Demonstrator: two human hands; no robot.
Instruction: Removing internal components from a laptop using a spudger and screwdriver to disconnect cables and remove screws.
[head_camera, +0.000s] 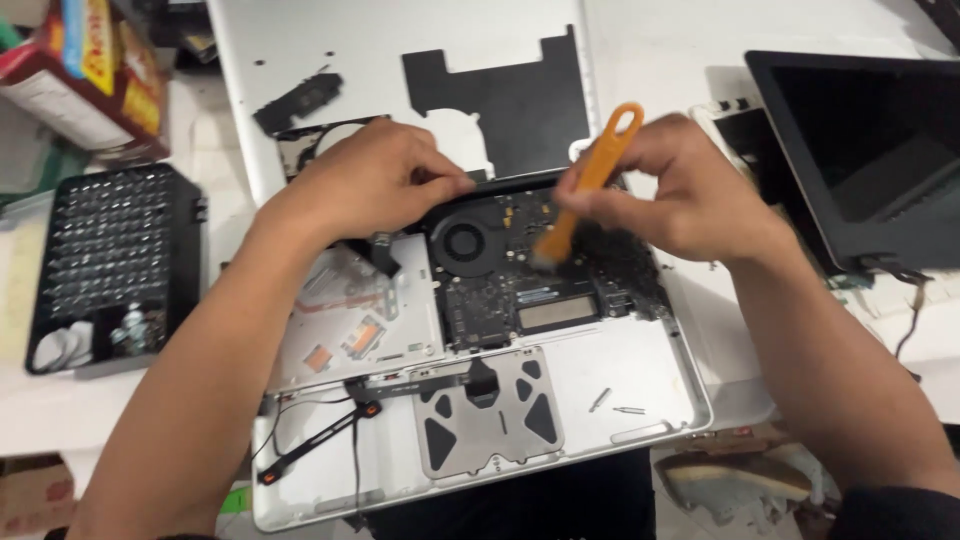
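Fingers (585, 195) of the right hand (690, 190) are pinched shut around the middle of an orange plastic pry tool (590, 180), whose looped end points up and away while its flat tip rests on the dark logic board (530, 285) of an opened laptop base (640, 400), just right of the round black cooling fan (463, 243). Left hand (375, 180) lies knuckles-up on the rear edge of the base, its fingers (440, 185) curled down and pressing there; whether they grip anything I cannot tell. So the tool sits just right of the left fingertips, close but apart. Nearer the wearer lie the grey trackpad underside (488, 410) and two loose screws (612, 403). The removed bottom cover (300, 45) lies beyond on the white worktop (650, 40), a black screwdriver bit case (110, 265) to the left, a detached display panel (860, 150) to the right.
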